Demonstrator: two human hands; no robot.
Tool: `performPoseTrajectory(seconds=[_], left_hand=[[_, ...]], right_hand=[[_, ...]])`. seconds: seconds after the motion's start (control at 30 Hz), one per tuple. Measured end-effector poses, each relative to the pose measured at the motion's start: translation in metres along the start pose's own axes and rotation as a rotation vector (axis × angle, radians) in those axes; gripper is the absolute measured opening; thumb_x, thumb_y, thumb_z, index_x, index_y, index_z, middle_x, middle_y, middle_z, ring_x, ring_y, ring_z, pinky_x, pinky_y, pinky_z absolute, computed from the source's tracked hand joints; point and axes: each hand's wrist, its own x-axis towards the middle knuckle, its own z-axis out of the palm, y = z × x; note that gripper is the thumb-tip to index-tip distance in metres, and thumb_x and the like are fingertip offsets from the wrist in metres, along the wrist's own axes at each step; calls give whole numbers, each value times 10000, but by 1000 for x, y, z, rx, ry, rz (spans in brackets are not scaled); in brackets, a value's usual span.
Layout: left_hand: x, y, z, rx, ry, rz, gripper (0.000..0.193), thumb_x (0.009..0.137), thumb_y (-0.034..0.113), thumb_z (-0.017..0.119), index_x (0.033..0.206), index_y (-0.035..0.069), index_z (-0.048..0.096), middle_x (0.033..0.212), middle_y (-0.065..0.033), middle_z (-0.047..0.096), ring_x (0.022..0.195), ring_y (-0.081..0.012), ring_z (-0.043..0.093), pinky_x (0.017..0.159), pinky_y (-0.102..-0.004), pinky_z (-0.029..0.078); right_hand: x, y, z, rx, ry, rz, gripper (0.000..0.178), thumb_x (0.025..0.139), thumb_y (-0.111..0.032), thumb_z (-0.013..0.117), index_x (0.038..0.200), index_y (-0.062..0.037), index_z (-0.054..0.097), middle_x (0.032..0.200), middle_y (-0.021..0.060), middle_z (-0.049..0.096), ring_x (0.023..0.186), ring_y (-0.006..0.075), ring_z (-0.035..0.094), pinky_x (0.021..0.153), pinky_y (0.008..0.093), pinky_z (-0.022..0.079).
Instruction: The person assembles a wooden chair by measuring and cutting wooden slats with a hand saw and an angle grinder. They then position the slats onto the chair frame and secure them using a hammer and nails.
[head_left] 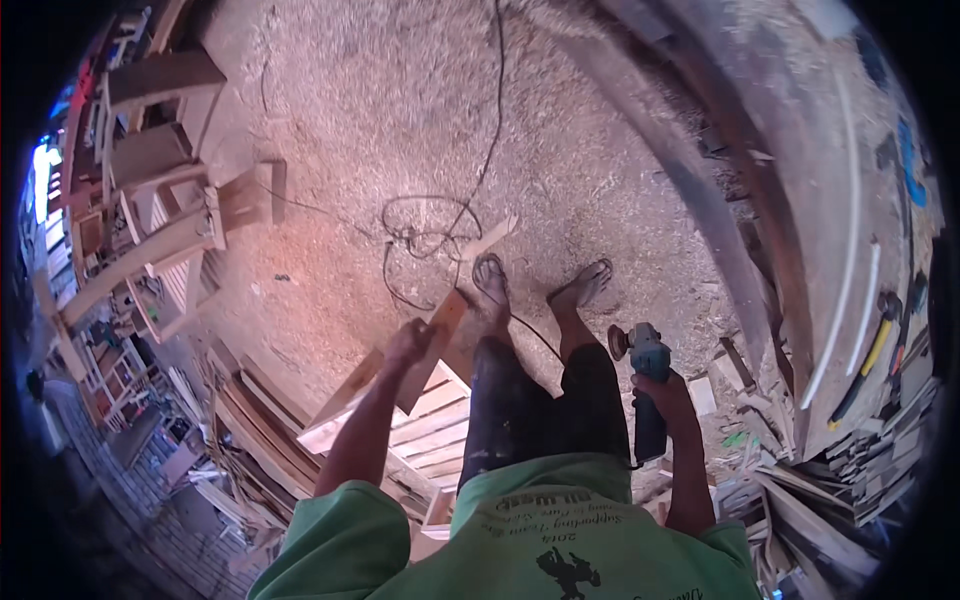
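My left hand (408,343) is closed round the upper edge of a slatted wooden furniture piece (432,418), perhaps a chair. Its dark brown board (446,322) rises beside my leg, and pale slats lie below it. On the other side, my right hand (664,390) is wrapped around the body of an angle grinder (652,357) with a teal and grey head. A round disc (618,342) sits on the grinder's head, facing away from my legs. The grinder is held up in the air, apart from the wooden piece.
A black cord (420,232) lies in loops ahead of my feet, near a pale wood offcut (492,236). Wooden chairs (155,160) stand at the far left. Scrap wood (800,500) is piled at the right, with a yellow-black tool (866,372) beyond. Shavings cover the floor.
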Motion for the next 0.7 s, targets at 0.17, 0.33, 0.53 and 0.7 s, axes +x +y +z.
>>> performPoseTrajectory(seconds=[0.17,0.33,0.53,0.7], left_hand=[[103,-89,15,-58,90,-39,567,1024,601,625,1228,84,735,1227,-276,750,1187,-479,701,1004,-566,544],[219,-178,40,-51,174,-83,608,1020,636,613,1170,60,734,1157,-286,760,1143,-474,714,983,-553,542],[325,-232,89,-123,141,-98,648,1008,618,616,1234,21,730,1229,-283,750,1198,-455,698,1013,-543,531],[399,-254,159,-166,193,-198,721,964,620,670,1360,18,697,1346,-284,716,1286,-458,667,1095,-555,501]], right_hand=[[36,19,58,85,41,170,358,944,-216,829,1207,-23,682,944,98,768,779,212,764,701,380,640],[72,59,114,201,74,211,342,977,-207,788,1234,-26,654,957,114,774,776,239,772,716,401,665],[100,92,147,278,49,263,393,1012,-265,731,1305,-20,640,1004,130,773,810,252,778,750,407,670],[94,76,174,385,162,193,556,1022,-404,697,1415,-40,548,1115,141,728,902,246,762,762,437,676]])
